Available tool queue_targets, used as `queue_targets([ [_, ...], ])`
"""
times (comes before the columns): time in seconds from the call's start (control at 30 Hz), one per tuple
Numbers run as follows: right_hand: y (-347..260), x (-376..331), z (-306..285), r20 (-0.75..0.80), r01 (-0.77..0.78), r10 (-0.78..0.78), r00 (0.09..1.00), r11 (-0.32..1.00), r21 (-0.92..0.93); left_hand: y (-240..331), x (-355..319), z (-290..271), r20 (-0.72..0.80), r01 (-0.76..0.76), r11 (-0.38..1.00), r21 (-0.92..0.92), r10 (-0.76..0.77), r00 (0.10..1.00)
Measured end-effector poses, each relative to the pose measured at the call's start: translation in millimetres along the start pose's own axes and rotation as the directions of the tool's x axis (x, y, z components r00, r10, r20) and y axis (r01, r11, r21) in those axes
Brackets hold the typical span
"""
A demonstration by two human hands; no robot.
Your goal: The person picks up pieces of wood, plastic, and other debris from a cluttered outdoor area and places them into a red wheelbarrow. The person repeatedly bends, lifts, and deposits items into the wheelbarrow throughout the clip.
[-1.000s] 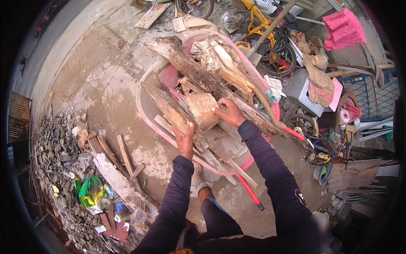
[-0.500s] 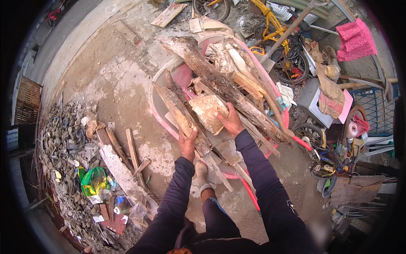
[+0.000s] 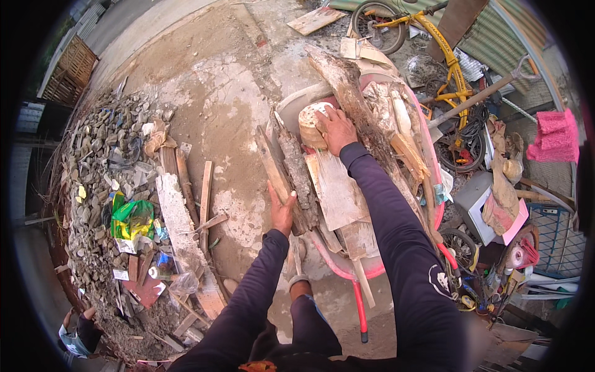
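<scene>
A pink-rimmed wheelbarrow is heaped with weathered wood. In its far left part my right hand presses bent fingers around a short, pale, thick chunk of wood. At the barrow's near left side, my left hand has its thumb and fingers around a long split plank. Beside that plank lies a rough, bark-covered piece. A flat, worn board lies under my right forearm. To the right of the chunk, a long decayed timber runs lengthwise through the load.
Rubble with a green-yellow bag and loose planks lies at left. Another person is at the lower left edge. On the right are a yellow bicycle, a shovel and a grey box. Red handles stick out nearby.
My right hand has carried the pale chunk forward, away from me, to the far left of the load. A flat board is now uncovered. My left hand stays at the plank; the view has shifted.
</scene>
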State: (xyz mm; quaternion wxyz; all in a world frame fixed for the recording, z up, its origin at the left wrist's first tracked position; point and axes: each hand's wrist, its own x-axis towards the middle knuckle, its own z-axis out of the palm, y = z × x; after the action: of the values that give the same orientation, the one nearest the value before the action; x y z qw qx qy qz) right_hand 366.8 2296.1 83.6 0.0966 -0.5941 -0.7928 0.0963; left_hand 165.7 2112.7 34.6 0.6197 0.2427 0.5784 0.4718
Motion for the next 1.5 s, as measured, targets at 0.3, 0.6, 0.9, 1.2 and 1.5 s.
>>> queue_targets([
  [0.3, -53.8, -86.7, -8.3, -0.287, -0.173, 0.301, 0.909, 0.901, 0.397, -29.2, 21.2, -17.9, -0.12, 0.104, 0.982, 0.16, -0.085, 0.989],
  [0.6, -106.0, -240.4, 21.4, -0.063, -0.41, 0.666, 0.744, 0.528, 0.744, 1.7, -17.3, -55.7, 0.037, 0.284, 0.935, -0.21, -0.283, 0.959],
  [0.9, -117.0, -243.8, -8.3, -0.28, -0.312, 0.819, 0.501, 0.472, 0.824, 18.3, -76.0, -16.6, 0.173, -0.065, 0.998, -0.024, 0.068, 0.983],
  [1.2, -255.4, -287.8, 72.3, 0.426, -0.483, 0.239, 0.873, 0.549, 0.682, -243.6, -221.7, -319.2, -0.424, 0.468, 0.737, 0.487, -0.269, 0.865],
  [1.5, -156.2, -397.7, 490.2, 0.542, -0.822, 0.775, 0.325, 0.515, -0.244, -285.6, -251.3, -427.5, -0.448, 0.54, 0.671, 0.509, -0.329, 0.831],
])
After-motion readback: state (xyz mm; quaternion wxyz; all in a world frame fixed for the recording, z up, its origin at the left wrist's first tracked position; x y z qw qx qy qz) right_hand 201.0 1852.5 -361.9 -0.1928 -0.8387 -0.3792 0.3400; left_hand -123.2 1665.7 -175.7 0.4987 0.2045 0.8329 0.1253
